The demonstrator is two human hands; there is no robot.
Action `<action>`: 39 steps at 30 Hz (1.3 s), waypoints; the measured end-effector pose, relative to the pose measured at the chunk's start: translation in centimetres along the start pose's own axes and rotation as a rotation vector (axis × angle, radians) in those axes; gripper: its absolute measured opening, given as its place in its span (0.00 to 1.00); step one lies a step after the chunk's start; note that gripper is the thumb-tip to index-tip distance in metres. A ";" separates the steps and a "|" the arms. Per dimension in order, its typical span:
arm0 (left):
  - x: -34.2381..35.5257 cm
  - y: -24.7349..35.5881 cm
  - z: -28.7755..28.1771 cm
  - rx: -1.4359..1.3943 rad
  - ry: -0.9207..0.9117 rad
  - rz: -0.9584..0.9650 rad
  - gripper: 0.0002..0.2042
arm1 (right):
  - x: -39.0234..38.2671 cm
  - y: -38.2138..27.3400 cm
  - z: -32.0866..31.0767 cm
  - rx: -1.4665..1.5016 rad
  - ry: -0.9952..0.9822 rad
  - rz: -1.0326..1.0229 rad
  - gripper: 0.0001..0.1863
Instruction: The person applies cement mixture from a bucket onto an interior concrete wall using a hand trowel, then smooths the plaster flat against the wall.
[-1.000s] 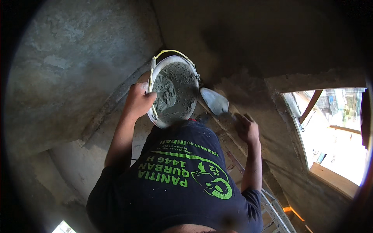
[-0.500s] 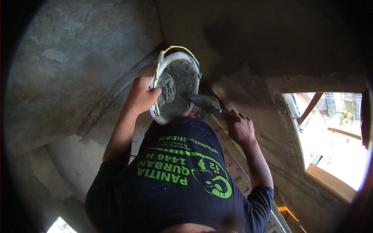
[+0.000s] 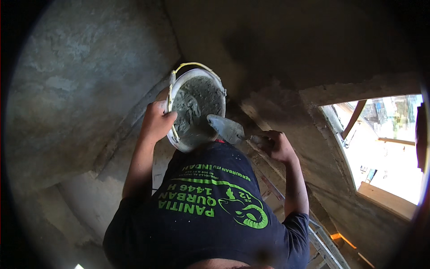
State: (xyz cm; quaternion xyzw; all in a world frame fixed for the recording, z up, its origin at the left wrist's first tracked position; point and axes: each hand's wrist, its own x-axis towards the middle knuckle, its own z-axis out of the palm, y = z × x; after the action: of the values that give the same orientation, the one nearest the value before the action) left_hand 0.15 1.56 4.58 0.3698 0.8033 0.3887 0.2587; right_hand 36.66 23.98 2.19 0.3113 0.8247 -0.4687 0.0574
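Note:
A white bucket [image 3: 224, 102] with a yellow-wrapped handle hangs tilted in front of my chest. Wet grey mortar [image 3: 197, 92] fills much of it, its surface lumpy and scraped. My left hand [image 3: 157, 120] is closed around the bucket's left rim, thumb over the edge beside the handle. In my right hand [image 3: 278, 145] is the grip of a trowel [image 3: 228, 128], fingers wrapped round it. The trowel's blade reaches over the bucket's lower right rim, with its flat face showing. Whether the tip touches the mortar I cannot tell.
Rough grey plastered walls [image 3: 80, 89] surround me. At right a bright window opening [image 3: 380, 143] has a wooden sill board [image 3: 387, 201]. A metal ladder [image 3: 324, 246] stands low at the right, behind my right arm.
The trowel blade has turned to show its flat face and shifted slightly left. My right hand has rotated. The bucket has moved a little left and down in view.

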 end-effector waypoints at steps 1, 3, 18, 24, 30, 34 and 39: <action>0.3 -0.1 0.1 -0.005 -0.013 0.030 0.07 | -0.3 -0.1 -0.3 -0.003 0.032 0.008 0.20; 0.4 -0.2 0.4 -0.018 0.010 0.055 0.07 | -1.0 -0.6 -0.8 0.106 0.064 0.007 0.24; 1.8 -2.4 1.0 -0.178 -0.017 -0.080 0.11 | -5.5 7.5 -1.4 -0.688 0.439 -0.216 0.20; 1.7 -2.7 0.6 -0.186 -0.021 -0.091 0.12 | -7.6 10.7 -1.0 -0.516 0.398 0.420 0.24; 1.4 -2.6 -0.2 -0.141 -0.058 -0.116 0.12 | -5.6 10.4 8.4 -0.230 0.508 0.567 0.30; 1.0 -4.0 0.3 -0.079 0.035 -0.084 0.11 | -4.0 10.1 12.7 0.069 0.315 0.587 0.40; 1.9 -2.8 0.8 0.019 -0.004 0.057 0.08 | -4.7 9.0 12.9 0.286 0.415 0.325 0.29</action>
State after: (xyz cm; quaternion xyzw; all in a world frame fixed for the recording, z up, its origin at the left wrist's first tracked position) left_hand -1.52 2.25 1.61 0.3957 0.7956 0.3876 0.2455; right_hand 42.97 14.71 -9.80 0.5334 0.6838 -0.4910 -0.0826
